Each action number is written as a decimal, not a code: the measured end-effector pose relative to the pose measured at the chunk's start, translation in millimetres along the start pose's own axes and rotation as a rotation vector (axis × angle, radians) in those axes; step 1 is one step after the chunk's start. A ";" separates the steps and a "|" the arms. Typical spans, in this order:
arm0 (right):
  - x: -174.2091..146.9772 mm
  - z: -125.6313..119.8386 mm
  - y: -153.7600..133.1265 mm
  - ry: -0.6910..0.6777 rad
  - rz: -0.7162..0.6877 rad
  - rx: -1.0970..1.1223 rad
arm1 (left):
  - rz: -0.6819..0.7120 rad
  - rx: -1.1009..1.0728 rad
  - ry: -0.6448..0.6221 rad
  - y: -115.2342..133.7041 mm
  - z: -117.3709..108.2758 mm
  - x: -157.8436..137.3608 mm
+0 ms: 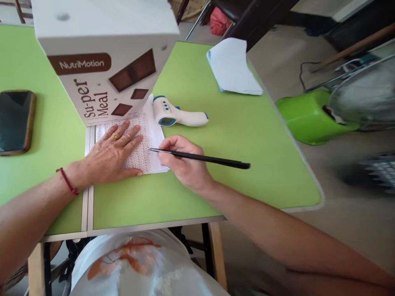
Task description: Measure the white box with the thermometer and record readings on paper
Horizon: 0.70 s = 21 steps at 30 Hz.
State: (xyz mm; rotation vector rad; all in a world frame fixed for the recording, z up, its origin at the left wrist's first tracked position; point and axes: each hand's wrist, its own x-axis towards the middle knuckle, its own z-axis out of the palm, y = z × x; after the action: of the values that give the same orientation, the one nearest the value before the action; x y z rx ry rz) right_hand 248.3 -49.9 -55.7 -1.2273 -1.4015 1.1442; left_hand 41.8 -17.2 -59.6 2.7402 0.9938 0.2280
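Note:
My left hand (pixel 112 154) lies flat with its fingers spread on a sheet of paper (pixel 145 131) covered in dense small writing. In my right hand (pixel 188 162) is a black pen (pixel 212 158), pinched near its silver tip. The tip points left, at the right side of the written lines; whether it touches the paper I cannot tell. Just behind the paper stands a tall white NutriMotion box (pixel 123 70) with chocolate pictures. A white and blue infrared thermometer (pixel 180 113) rests at the paper's upper right.
On the green folding table (pixel 262 164) a phone (pixel 17 121) lies at the left. Loose white sheets (pixel 233 68) sit near the far right edge. Beyond the table, on the floor, are a bright green stool (pixel 308 117) and a fan (pixel 367 90).

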 end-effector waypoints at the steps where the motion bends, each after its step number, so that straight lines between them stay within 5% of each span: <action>1: -3.1 -2.2 3.3 0.033 -0.011 -0.027 | 0.001 -0.010 0.005 0.4 -0.2 0.0; 7: -11.0 -6.7 11.8 0.121 -0.151 -0.174 | 0.084 -0.136 0.028 -3.9 -2.6 -1.1; 21: -6.8 -4.7 22.1 0.058 -0.336 -0.309 | 0.146 -0.023 -0.023 -2.8 -10.1 -2.6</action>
State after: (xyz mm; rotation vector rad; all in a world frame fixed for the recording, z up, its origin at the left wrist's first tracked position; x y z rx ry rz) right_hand 256.6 -54.7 -77.2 -1.1645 -1.7076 0.6742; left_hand 35.8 -15.3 -50.8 2.7899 0.7806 0.2292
